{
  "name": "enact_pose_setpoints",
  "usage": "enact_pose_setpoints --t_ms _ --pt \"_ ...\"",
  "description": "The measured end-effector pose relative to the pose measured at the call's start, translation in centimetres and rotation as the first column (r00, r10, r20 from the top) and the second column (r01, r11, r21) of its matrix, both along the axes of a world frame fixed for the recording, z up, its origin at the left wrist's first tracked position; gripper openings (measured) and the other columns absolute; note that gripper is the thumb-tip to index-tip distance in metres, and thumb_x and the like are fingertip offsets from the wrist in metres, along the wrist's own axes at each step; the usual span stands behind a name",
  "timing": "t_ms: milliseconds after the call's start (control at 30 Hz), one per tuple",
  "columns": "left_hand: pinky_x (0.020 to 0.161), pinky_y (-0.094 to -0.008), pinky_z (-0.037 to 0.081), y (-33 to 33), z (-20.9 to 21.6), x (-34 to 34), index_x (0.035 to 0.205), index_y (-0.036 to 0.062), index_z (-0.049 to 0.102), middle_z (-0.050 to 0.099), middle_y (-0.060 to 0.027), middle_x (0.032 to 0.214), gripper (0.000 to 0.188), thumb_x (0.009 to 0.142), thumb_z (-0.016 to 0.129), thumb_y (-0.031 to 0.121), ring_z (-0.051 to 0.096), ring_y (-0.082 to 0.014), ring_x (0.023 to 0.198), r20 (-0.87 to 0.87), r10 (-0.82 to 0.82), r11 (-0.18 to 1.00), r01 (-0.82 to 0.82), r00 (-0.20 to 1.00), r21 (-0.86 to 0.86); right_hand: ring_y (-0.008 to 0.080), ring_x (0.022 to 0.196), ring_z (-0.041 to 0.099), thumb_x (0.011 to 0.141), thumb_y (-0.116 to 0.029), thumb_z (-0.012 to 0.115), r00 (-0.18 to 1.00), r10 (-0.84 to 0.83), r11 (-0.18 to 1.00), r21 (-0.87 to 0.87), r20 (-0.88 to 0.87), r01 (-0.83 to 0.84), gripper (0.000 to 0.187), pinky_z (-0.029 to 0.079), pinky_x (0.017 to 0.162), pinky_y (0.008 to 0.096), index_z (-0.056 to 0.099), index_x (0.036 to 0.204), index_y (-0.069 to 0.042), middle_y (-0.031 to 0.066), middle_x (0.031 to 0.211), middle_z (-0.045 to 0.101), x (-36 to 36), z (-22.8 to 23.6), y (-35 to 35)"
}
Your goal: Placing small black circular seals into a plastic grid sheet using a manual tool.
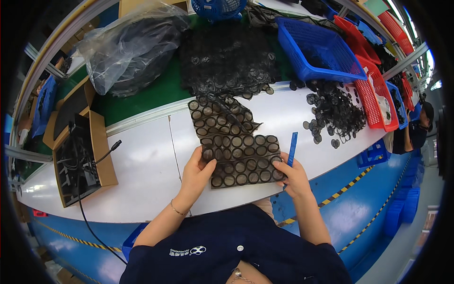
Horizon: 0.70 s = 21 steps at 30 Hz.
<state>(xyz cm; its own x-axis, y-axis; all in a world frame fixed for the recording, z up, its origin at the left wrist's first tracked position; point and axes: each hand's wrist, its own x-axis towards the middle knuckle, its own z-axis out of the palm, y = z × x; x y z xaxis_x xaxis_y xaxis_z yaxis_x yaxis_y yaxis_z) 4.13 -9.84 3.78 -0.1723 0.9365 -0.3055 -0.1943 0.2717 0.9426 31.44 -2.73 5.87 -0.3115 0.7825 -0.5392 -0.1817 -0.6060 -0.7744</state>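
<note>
The left hand (195,176), nearly closed, pinches the left edge of the dark ring-filled sheet (240,162), held over the white table (142,151); at the sheet's right edge, the right hand (294,177), likewise closed, grips it and a blue strip (292,147); farther right of the sheet lie black discs (333,111).

FREE: surface (146,151) between cardboard box (99,128) and black ring sheet (246,163); narrower gap from sheet to loose black discs (336,113), blue strip (292,147) jutting in | BLOCKED: left, box with black cable (115,146) poking out; far side, clear plastic bag (135,52), dark sheet heap (227,59); far right, blue basket (331,74), red basket (370,100)
</note>
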Motion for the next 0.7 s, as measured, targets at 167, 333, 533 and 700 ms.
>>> enact_pose_setpoints --t_ms 167,333,533,700 --pt "0.063 -0.0251 0.059 -1.8 2.5 -0.8 0.137 0.005 0.047 0.064 -0.0042 0.112 0.042 0.096 0.055 0.004 0.065 -0.0095 0.091 0.283 0.152 0.983 -0.115 0.947 -0.142 0.0052 0.057 0.049 0.093 -0.009 0.068 0.998 -0.001 1.0 0.021 0.062 0.0 0.05 0.038 0.045 0.0217 0.052 0.138 0.005 -0.0028 0.073 0.055 0.7 1.5 -1.0" --pt "0.054 -0.0227 0.054 -5.0 1.3 -1.8 0.137 0.0023 0.047 0.064 -0.0056 0.1 0.046 0.094 0.063 0.005 0.065 -0.0103 0.077 0.162 0.051 0.963 -0.005 0.985 -0.271 0.0075 0.059 0.054 0.088 -0.021 0.076 0.774 0.379 0.904 -0.024 0.507 -0.426 0.048 0.042 0.051 0.026 0.063 0.126 0.006 -0.0002 0.073 0.061 2.4 -0.2 -2.2" --pt "0.065 -0.0346 0.052 -2.2 1.3 -6.0 0.121 -0.0034 0.059 0.064 -0.0116 0.094 0.041 0.09 0.072 0.02 0.064 -0.0204 0.069 -0.89 0.004 1.0 -0.005 0.456 0.002 0.0214 0.072 0.065 0.09 -0.019 0.07 0.64 -0.228 0.703 0.579 0.734 -0.414 0.019 0.05 0.067 0.0328 0.072 0.098 -0.002 0.0125 0.09 0.072 -0.5 0.3 5.8" --pt "0.089 -0.0428 0.05 8.7 -2.7 -6.7 0.115 -0.0015 0.063 0.061 -0.0167 0.11 0.035 0.087 0.073 0.016 0.058 -0.0345 0.104 -0.909 0.334 0.924 0.105 0.25 0.368 0.0319 0.097 0.068 0.086 -0.026 0.073 0.781 -0.19 0.566 0.716 0.595 -0.409 0.041 0.053 0.087 0.0375 0.068 0.117 0.0 0.0178 0.109 0.071 -8.9 -4.0 14.2"
